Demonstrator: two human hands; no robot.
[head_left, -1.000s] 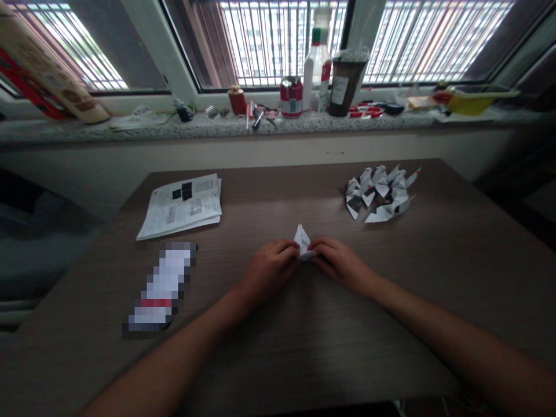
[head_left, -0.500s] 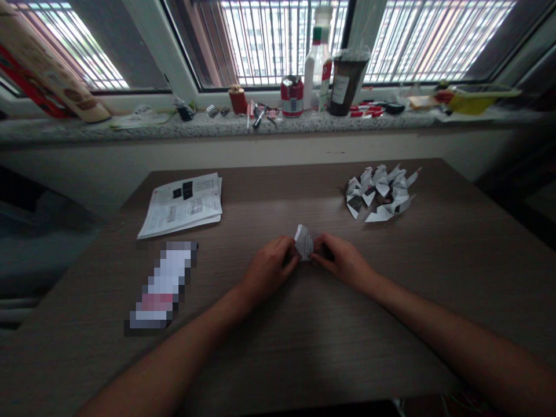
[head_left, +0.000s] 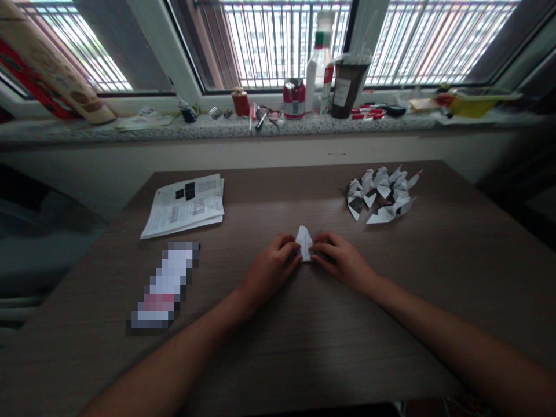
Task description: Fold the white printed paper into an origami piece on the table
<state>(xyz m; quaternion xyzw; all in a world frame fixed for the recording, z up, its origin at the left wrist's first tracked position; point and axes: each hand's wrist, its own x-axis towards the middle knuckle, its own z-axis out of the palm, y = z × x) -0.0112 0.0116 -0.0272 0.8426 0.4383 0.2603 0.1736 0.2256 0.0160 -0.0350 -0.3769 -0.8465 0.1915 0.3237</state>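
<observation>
A small folded piece of printed paper (head_left: 304,243), pointed at the top, is between my hands on the brown table (head_left: 321,336). My left hand (head_left: 278,260) pinches its left edge, thumb toward me and fingers curled. From the other side, my right hand (head_left: 339,255) has its thumb and fingertips closed on the right edge. The fingertips cover both lower sides of the paper. Toward the back right lies a ring-shaped cluster of folded paper pieces (head_left: 383,184), white with dark printed patches.
At the back left rests a stack of printed sheets (head_left: 186,208). Nearer on the left is a pixelated flat object (head_left: 167,284). A red can (head_left: 294,98), a dark drink cup (head_left: 347,87), bottles and small tools line the granite windowsill (head_left: 152,132).
The folded paper now shows a narrower, more even triangular face between my hands. My right fingers have shifted slightly onto its edge. The whole view has moved a little.
</observation>
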